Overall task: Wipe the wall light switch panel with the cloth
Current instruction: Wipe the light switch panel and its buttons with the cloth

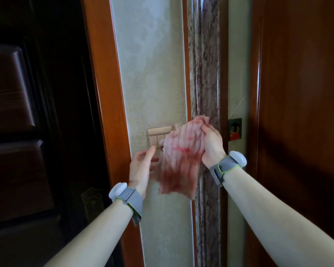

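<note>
A beige light switch panel with several rockers is set in a narrow strip of pale textured wall. A pink ribbed cloth with dark red patches hangs in front of the panel's right half and covers it. My right hand grips the cloth at its upper right edge. Lower left of the panel, my left hand is held up with its fingers apart, just left of the cloth and holding nothing. Both wrists wear grey bands with white pods.
An orange-brown door frame runs down the left of the wall strip, with a dark door beyond it. A marbled column stands to the right. A small penguin sticker sits beside a brown wooden door.
</note>
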Demonstrator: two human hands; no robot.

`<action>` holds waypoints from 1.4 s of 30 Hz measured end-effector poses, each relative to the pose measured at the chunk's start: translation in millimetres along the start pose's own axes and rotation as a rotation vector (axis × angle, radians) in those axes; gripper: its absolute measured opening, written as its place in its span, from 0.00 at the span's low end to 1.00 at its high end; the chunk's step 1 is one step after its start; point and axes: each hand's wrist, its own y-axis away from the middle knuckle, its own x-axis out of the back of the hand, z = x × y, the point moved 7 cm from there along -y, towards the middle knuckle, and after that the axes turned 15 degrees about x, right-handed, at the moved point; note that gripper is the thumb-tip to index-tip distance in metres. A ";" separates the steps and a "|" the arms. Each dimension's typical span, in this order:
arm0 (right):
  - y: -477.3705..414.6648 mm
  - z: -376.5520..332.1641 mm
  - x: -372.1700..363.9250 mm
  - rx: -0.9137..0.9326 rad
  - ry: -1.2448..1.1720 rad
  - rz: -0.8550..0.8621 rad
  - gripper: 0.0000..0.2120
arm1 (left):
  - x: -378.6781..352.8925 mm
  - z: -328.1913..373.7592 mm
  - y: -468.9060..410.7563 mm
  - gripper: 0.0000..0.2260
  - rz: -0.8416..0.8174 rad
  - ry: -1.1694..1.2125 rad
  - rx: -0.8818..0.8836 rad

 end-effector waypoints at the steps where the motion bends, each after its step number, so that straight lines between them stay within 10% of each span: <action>1: 1.5 1.5 -4.3 -0.021 -0.016 -0.008 0.11 | -8.2 0.2 2.4 0.18 -0.094 -0.037 0.007; 5: 10.2 8.2 -12.6 -0.064 0.012 -0.082 0.13 | -39.1 -14.0 18.5 0.14 -0.414 -0.195 0.113; 10: 18.2 8.1 6.8 0.051 0.783 -0.286 0.21 | -37.2 -13.3 19.7 0.13 -0.403 -0.124 0.081; 15: 42.3 23.4 0.3 -0.291 0.361 -0.670 0.51 | -33.8 11.2 15.2 0.11 -0.325 -0.192 -0.055; 25: 29.4 8.4 5.9 0.046 0.801 -0.769 0.02 | -1.6 51.6 28.5 0.15 0.281 -0.588 -0.589; 32: 22.2 18.6 14.7 0.063 0.656 -0.462 0.08 | -2.1 23.9 8.4 0.12 0.002 -0.194 -0.110; 37: 38.2 1.5 4.7 0.418 1.087 -0.284 0.14 | -30.8 25.5 31.3 0.12 0.023 -0.600 -0.346; 42: 59.9 18.6 -27.6 0.196 0.568 -0.401 0.12 | -67.9 17.5 55.7 0.32 0.101 -1.191 -0.660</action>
